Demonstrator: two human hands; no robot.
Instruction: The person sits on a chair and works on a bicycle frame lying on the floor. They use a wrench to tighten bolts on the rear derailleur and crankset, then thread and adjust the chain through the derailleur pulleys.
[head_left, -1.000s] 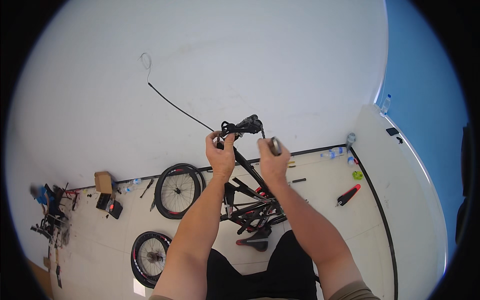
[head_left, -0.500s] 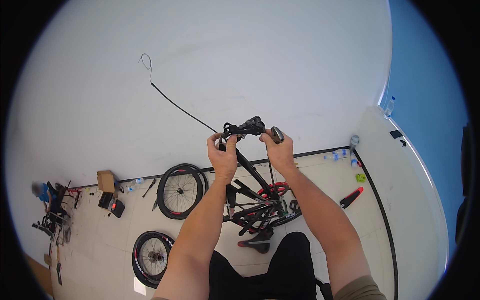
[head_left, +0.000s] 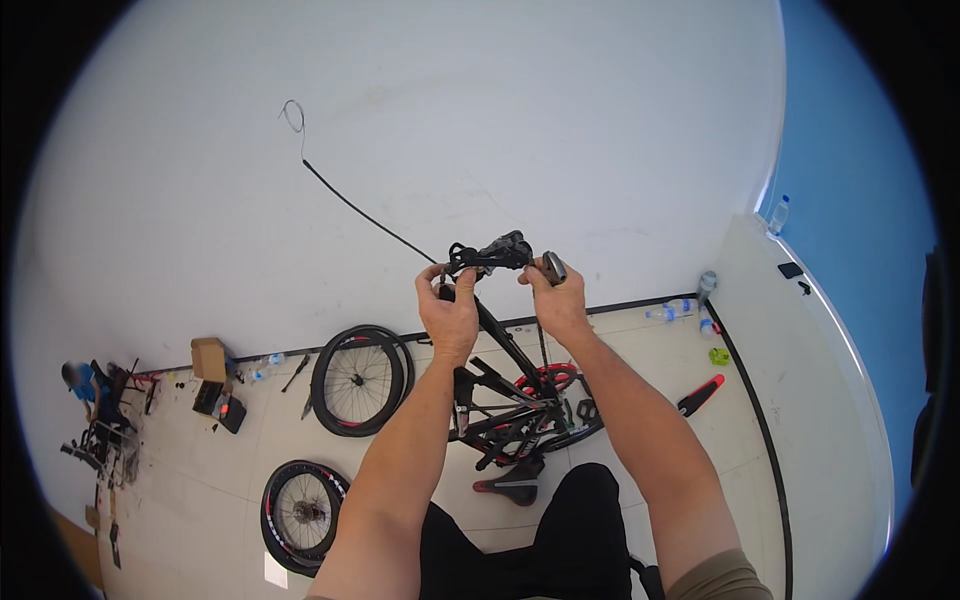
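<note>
An upside-down black bicycle frame (head_left: 520,400) stands in front of me, saddle (head_left: 512,487) on the floor. My left hand (head_left: 450,310) grips the raised end of the frame, just below a black derailleur (head_left: 492,254). My right hand (head_left: 555,295) holds a small metal-tipped tool (head_left: 553,266) against the derailleur's right side. A long black cable (head_left: 360,212) runs from the derailleur up and left, ending in a bare wire loop (head_left: 292,112).
Two loose wheels, one (head_left: 358,380) leaning at the wall and one (head_left: 300,510) on the floor. A cardboard box (head_left: 208,358), tools and bottles lie along the wall. A red and black part (head_left: 700,395) is at right; a white ledge (head_left: 820,360) holds a bottle (head_left: 779,214).
Both hands have lifted the derailleur end slightly. The right hand has closed in toward it, and the cable loop has shifted with it.
</note>
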